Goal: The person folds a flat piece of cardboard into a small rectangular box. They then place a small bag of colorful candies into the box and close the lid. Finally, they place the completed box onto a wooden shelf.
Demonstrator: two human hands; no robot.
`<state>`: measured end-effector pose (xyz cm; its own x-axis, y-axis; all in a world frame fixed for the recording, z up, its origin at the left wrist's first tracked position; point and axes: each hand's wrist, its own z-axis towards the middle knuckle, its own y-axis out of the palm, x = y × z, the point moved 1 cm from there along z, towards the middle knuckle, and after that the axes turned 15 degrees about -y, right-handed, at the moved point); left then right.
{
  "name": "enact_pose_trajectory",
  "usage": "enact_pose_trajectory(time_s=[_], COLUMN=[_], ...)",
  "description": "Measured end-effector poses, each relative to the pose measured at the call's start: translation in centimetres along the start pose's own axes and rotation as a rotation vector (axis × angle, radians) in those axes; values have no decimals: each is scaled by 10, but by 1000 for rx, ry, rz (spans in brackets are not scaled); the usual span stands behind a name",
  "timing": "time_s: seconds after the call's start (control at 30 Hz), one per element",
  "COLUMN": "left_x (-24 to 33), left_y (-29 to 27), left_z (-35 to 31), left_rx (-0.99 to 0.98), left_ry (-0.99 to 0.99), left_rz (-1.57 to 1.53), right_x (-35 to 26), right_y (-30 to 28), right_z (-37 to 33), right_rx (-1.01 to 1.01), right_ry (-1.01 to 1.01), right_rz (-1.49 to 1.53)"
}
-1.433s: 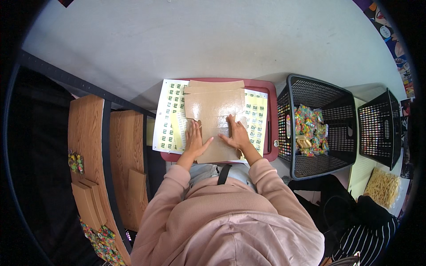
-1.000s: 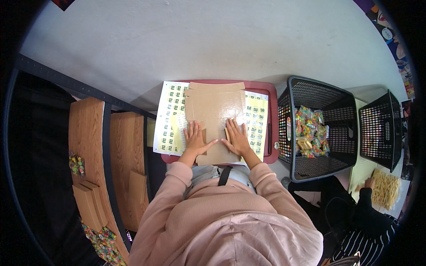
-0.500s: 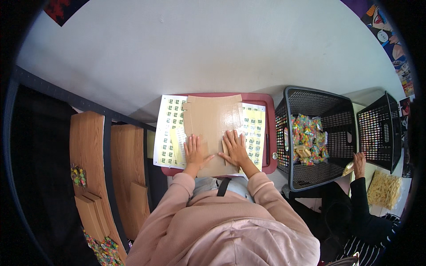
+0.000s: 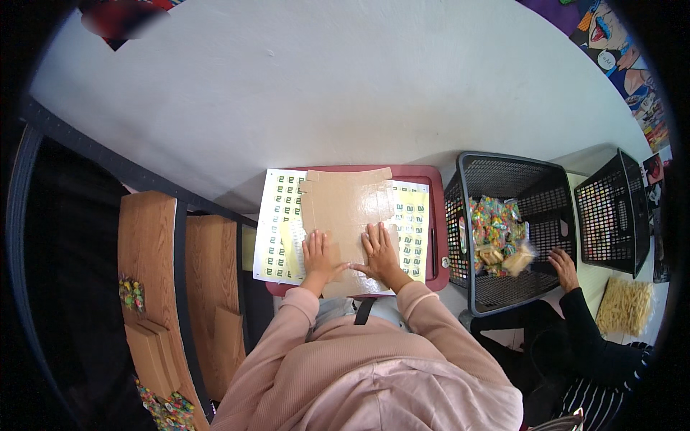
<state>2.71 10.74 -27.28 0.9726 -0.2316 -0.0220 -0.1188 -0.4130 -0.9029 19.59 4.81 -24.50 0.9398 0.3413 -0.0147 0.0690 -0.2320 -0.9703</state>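
A flat brown cardboard piece (image 4: 348, 205) with notched edges lies in front of me, over printed sheets with rows of small labels (image 4: 272, 230). My left hand (image 4: 318, 261) presses flat on its near left part, fingers spread. On the near right part rests my right hand (image 4: 380, 256), also flat with fingers apart. The two thumbs nearly meet over the middle of the cardboard. Beneath sheets and cardboard is a dark red plastic surface (image 4: 438, 215) with a rounded rim. More label sheets (image 4: 412, 237) stick out at the right.
At right stands a black plastic crate (image 4: 471, 284) holding colourful candy packets (image 4: 496, 223). A co-worker's hand (image 4: 564, 269) is at its near edge. Beyond are another black crate (image 4: 614, 215) and a bag of pale sticks (image 4: 624, 305). Left, wooden shelves (image 4: 147, 244) hold cardboard boxes (image 4: 151, 352).
My thumbs have come together, and both hands stay flat on the cardboard. The co-worker's hand has let go of a pale packet, now blurred among the packets in the crate. The whole view has shifted slightly.
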Motion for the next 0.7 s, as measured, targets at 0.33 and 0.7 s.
enact_pose_trajectory(time_s=[0.33,0.7], left_x=[-9,-28], left_y=[36,-16], left_z=[34,12], left_rx=[-25,-437], left_ry=[-58,-143], left_rz=[-1255,-1966], right_x=[40,30], right_y=[61,23], right_z=[21,17], right_rx=[798,1246], right_ry=[455,546], right_rz=[1208,2345])
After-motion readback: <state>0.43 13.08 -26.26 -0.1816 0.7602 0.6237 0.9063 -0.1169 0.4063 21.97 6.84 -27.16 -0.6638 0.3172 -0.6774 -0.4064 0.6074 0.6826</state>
